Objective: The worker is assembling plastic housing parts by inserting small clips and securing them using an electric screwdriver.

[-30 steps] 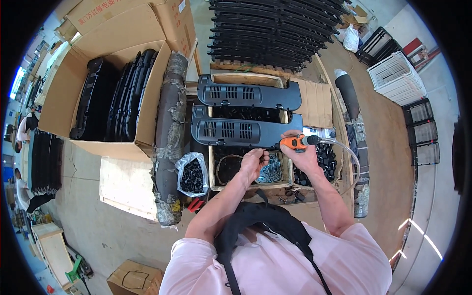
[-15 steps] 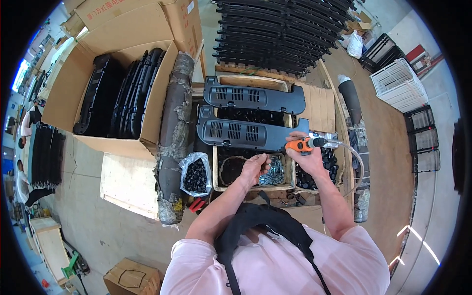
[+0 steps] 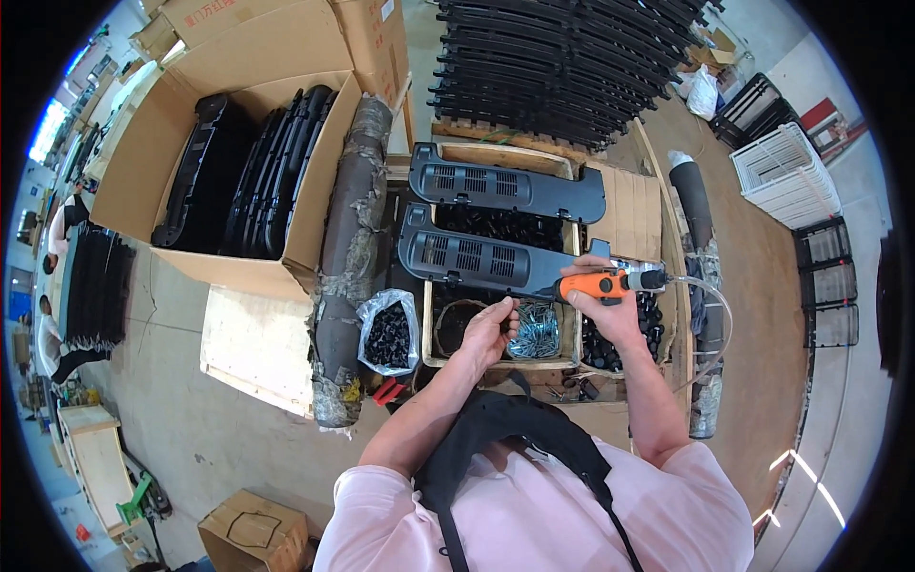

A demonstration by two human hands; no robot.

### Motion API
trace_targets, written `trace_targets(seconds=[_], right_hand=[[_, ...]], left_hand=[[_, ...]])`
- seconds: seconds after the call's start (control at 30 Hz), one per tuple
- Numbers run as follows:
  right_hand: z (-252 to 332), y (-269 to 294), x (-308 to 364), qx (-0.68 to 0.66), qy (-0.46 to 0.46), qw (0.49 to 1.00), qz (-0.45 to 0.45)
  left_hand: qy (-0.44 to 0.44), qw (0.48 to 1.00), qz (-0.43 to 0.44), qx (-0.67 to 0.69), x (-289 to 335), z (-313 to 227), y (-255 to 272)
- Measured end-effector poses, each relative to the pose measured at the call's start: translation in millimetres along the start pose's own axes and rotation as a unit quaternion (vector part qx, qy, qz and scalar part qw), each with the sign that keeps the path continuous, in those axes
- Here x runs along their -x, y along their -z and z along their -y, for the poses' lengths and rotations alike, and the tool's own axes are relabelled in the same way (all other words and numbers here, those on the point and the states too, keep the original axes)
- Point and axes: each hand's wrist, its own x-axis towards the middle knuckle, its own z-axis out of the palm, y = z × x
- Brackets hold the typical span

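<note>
My right hand [image 3: 615,315] is wrapped round an orange air screwdriver [image 3: 589,285] with a clear hose at its back end. The tool lies nearly level, its dark tip pointing left at the near edge of a black vented plastic panel [image 3: 467,259]. Whether the tip touches the panel I cannot tell. A second such panel [image 3: 505,187] lies parallel behind it. My left hand [image 3: 488,334] has its fingertips pinched together above the left edge of a heap of silvery screws [image 3: 536,334] in a wooden compartment. What the pinch holds is too small to make out.
Black small parts fill a plastic-lined bag [image 3: 389,334] left of the wooden bin. A big carton [image 3: 124,181] of black panels stands at the left, beside a worn wrapped roll [image 3: 353,219]. Stacked black frames [image 3: 562,67] rise behind. The air hose [image 3: 726,329] loops at the right.
The screwdriver has swung from pointing at me to nearly level, tip left by the near panel. My left hand stays pinched over the screws. The whole view has shifted slightly.
</note>
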Motion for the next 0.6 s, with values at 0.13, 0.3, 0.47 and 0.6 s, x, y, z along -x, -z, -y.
trace_targets(seconds=[0.13,0.3,0.47,0.6], right_hand=[[-9.1,-21.9,9.4,-0.071,-0.023,0.997,-0.016],[-11.0,-40.1,11.5,-0.099,-0.041,0.994,-0.027],[-19.5,-48.6,8.4,-0.151,-0.04,0.987,-0.033],[-18.5,-56.4,5.9,-0.149,-0.039,0.987,-0.033]], left_hand=[[-0.045,0.999,-0.021,0.017,3.8,-2.5,-0.9],[-0.059,0.997,-0.026,0.044,15.1,-14.7,3.8],[-0.063,0.993,-0.031,0.095,22.1,-19.3,5.6],[-0.051,0.991,-0.016,0.122,20.7,-20.8,10.3]])
